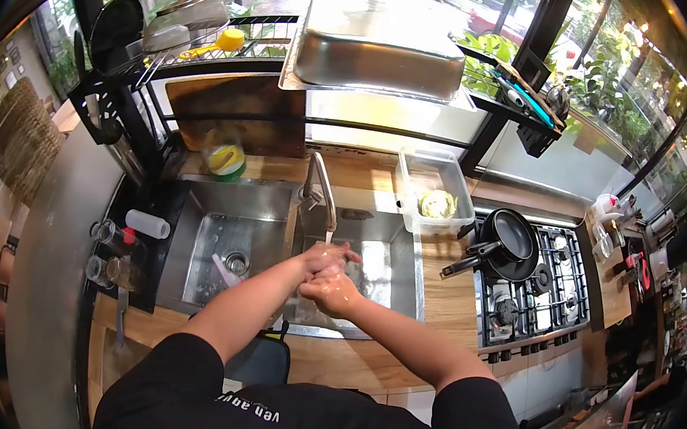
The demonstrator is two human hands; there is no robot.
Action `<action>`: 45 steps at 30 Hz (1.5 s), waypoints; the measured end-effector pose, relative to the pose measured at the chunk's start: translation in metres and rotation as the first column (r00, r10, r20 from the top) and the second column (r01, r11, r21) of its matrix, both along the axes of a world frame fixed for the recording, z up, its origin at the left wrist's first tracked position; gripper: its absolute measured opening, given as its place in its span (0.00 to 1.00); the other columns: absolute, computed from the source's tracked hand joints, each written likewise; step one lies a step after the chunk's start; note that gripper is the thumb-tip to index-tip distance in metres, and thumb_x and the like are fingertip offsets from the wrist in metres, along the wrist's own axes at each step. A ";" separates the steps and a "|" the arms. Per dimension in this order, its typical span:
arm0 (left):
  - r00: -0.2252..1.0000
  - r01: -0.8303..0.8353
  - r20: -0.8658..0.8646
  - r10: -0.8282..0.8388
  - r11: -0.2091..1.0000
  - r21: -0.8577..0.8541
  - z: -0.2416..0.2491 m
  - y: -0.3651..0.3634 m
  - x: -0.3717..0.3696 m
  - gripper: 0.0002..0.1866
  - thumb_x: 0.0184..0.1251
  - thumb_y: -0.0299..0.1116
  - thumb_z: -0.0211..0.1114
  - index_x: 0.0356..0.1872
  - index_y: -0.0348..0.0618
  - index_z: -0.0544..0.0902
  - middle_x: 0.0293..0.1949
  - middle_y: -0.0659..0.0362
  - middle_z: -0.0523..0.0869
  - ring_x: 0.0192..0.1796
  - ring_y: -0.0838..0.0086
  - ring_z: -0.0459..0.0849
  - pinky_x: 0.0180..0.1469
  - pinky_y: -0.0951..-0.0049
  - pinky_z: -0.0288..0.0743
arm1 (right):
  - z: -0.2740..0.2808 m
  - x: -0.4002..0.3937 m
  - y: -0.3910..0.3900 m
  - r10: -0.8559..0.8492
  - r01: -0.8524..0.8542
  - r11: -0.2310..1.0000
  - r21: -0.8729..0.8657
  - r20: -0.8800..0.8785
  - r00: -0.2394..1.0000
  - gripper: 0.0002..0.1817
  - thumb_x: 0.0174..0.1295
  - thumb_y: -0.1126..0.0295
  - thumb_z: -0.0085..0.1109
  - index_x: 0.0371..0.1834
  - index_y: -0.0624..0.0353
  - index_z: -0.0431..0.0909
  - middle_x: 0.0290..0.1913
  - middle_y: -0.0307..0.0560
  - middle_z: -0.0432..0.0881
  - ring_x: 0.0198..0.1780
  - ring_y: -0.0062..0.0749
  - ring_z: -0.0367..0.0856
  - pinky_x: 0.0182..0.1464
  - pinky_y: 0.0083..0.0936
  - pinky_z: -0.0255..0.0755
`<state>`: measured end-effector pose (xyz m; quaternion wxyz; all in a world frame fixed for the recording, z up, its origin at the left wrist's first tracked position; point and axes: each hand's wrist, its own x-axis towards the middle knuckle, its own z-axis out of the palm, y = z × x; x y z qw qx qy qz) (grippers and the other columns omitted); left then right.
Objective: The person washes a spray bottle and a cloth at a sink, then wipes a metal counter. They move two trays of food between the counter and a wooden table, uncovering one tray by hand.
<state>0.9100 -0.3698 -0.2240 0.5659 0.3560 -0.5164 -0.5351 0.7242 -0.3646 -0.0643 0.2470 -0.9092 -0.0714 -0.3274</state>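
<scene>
Both hands are together under the tap (pixel 325 192), over the right sink basin (pixel 393 261), wet and with what look like suds on the skin. My left hand (pixel 324 257) lies on top, its fingers stretched to the right, a little apart. Pressed against it from below, my right hand (pixel 336 294) has its fingers closed around part of the left palm. Some of the fingers are hidden where the hands overlap. A thin stream of water seems to fall from the spout onto them.
Left of the hands is another sink basin (pixel 218 227) with a pale utensil (pixel 226 270). A clear plastic tub (pixel 437 186) holds a pale vegetable. Black pans (pixel 511 239) sit on the gas stove (pixel 551 292). A metal tray (pixel 378 65) is on the shelf above; jars (pixel 106 273) stand left.
</scene>
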 end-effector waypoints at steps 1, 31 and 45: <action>1.000 0.003 0.010 -0.007 0.942 0.336 0.053 0.000 -0.016 0.23 0.87 0.47 0.62 0.67 0.40 0.86 0.41 0.66 0.86 0.39 0.79 0.81 0.45 0.75 0.76 | -0.014 -0.001 -0.001 0.008 -0.042 0.986 -0.162 -0.208 0.978 0.03 0.64 0.73 0.63 0.32 0.53 0.80 0.32 0.50 0.85 0.40 0.46 0.89 0.42 0.45 0.78; 0.414 -0.723 -0.368 0.832 0.547 0.423 0.115 0.021 -0.060 0.31 0.85 0.55 0.62 0.19 0.53 0.66 0.18 0.65 0.71 0.21 0.74 0.70 0.33 0.66 0.76 | -0.079 0.076 -0.032 -0.520 -0.176 -0.491 0.853 -0.124 0.845 0.18 0.69 0.86 0.54 0.57 0.56 0.66 0.42 0.50 0.80 0.41 0.41 0.86 0.43 0.41 0.86; 0.892 0.340 -0.450 -0.046 0.724 0.600 0.130 0.017 -0.039 0.26 0.80 0.44 0.64 0.18 0.58 0.66 0.17 0.70 0.67 0.18 0.78 0.64 0.24 0.70 0.61 | 0.014 -0.013 0.014 0.013 -0.011 0.994 -0.106 0.017 1.000 0.08 0.46 0.74 0.67 0.28 0.49 0.79 0.30 0.37 0.81 0.37 0.40 0.84 0.44 0.36 0.77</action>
